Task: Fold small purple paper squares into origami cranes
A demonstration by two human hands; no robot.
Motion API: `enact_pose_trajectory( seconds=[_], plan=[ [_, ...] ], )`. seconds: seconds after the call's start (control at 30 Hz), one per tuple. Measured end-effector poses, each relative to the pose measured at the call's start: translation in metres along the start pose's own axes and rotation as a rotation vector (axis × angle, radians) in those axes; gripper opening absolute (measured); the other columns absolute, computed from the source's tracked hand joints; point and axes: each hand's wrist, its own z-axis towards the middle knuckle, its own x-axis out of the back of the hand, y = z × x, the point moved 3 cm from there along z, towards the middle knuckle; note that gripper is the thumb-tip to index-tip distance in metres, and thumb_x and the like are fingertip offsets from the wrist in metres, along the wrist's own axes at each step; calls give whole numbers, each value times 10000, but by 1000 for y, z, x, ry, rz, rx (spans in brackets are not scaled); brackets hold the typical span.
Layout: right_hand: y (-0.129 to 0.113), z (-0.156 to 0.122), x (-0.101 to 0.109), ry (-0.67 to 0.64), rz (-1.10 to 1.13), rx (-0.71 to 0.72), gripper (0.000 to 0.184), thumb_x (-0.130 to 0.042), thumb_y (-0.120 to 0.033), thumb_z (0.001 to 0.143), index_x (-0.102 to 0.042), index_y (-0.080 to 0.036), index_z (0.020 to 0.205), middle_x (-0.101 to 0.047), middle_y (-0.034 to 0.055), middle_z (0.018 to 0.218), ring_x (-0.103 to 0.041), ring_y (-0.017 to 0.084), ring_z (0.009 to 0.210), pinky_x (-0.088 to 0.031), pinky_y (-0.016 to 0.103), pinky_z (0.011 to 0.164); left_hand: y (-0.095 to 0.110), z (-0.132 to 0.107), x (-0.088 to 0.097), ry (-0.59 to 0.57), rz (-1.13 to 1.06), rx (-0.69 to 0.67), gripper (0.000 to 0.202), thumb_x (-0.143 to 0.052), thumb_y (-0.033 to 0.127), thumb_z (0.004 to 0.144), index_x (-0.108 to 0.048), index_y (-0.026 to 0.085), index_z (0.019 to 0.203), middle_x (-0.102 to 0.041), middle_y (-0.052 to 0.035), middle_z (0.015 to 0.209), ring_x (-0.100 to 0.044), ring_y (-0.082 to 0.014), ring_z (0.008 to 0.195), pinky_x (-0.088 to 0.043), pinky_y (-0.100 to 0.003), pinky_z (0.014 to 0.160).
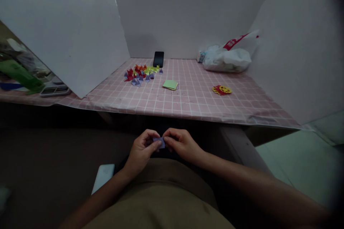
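Below the table's front edge, over my lap, my left hand [141, 150] and my right hand [181, 145] meet and pinch a small purple paper piece [159, 142] between their fingertips. Both hands have their fingers closed on it. On the pink checked table [193, 103] lies a cluster of small folded paper pieces [141, 73] in red, orange, yellow and purple. A short stack of green and yellow paper squares [170, 84] lies just right of that cluster.
A black phone [158, 59] leans at the back wall. A white plastic bag [228, 59] sits at the back right, a red and yellow paper cutout [221, 89] in front of it. White boards wall the table. A pale rectangular object [103, 177] rests by my left forearm.
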Motion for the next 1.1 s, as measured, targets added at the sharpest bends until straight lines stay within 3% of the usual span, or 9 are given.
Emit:
enact_pose_trajectory(
  seconds=[0.4, 1.1],
  plan=[
    [0, 0, 0, -37, 20, 3, 140, -533, -231, 875, -608, -152, 788, -556, -22, 623, -511, 95, 526, -387, 223, 516, -5, 1, 3, -4, 19, -3, 153, -696, 284, 789, -619, 176, 865, -611, 12, 781, -591, -114, 676, -510, -232, 604],
    [4, 1, -2, -59, 27, -27, 120, -557, -234, 853, -631, -150, 810, -575, -23, 631, -532, 99, 531, -402, 227, 526, -2, 1, 4, -2, 39, 24, 181, -732, 259, 730, -592, 172, 802, -593, 27, 717, -564, -110, 674, -440, -228, 641]
  ],
)
